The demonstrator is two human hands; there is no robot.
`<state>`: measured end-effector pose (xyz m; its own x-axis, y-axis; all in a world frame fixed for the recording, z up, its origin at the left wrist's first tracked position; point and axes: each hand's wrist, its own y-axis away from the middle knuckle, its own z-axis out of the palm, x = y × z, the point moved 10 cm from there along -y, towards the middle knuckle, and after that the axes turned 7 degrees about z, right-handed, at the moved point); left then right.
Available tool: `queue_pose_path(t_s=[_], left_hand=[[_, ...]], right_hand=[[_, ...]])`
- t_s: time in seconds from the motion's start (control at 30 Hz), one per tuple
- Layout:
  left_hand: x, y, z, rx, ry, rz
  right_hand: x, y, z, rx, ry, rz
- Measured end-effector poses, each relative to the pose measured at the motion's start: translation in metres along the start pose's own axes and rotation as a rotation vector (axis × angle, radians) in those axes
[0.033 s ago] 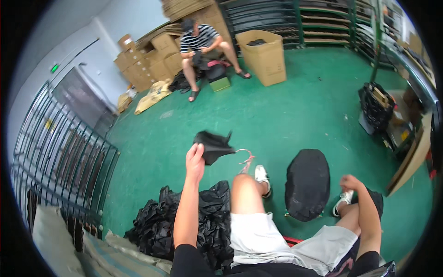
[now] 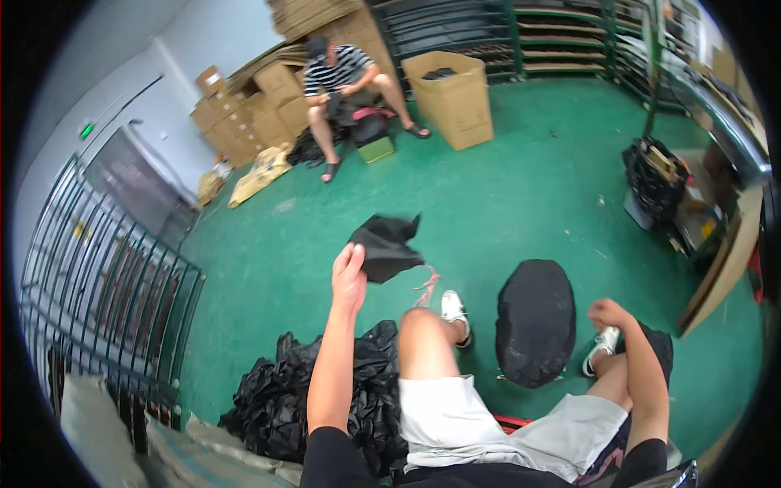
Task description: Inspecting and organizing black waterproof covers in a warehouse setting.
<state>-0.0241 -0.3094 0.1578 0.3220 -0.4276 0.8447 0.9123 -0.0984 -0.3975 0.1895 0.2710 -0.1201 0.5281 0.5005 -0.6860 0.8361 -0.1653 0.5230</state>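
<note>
The right hand (image 2: 608,313) rests by the knee with its fingers curled out of sight, the black fabric piece (image 2: 386,244) pinched by the left hand (image 2: 350,276) is too crumpled to identify, and the cardboard box (image 2: 450,98) hides most of its dark contents.

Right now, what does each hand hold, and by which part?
The left hand pinches a black cloth piece at its lower left edge. The right hand rests by the knee; whether it holds anything cannot be told.
</note>
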Motion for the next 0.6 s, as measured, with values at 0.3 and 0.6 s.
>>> queue_pose_path(t_s=[0.3, 0.6], left_hand=[[-0.197, -0.014, 0.287, -0.217, 0.687, -0.627], [-0.307, 0.053, 0.33, -0.432, 0.251, -0.88]], right_hand=[[-0.149, -0.011, 0.009, -0.137, -1.143, -0.246], [-0.145, -0.04, -0.024, 0.093, -1.632, -0.153]])
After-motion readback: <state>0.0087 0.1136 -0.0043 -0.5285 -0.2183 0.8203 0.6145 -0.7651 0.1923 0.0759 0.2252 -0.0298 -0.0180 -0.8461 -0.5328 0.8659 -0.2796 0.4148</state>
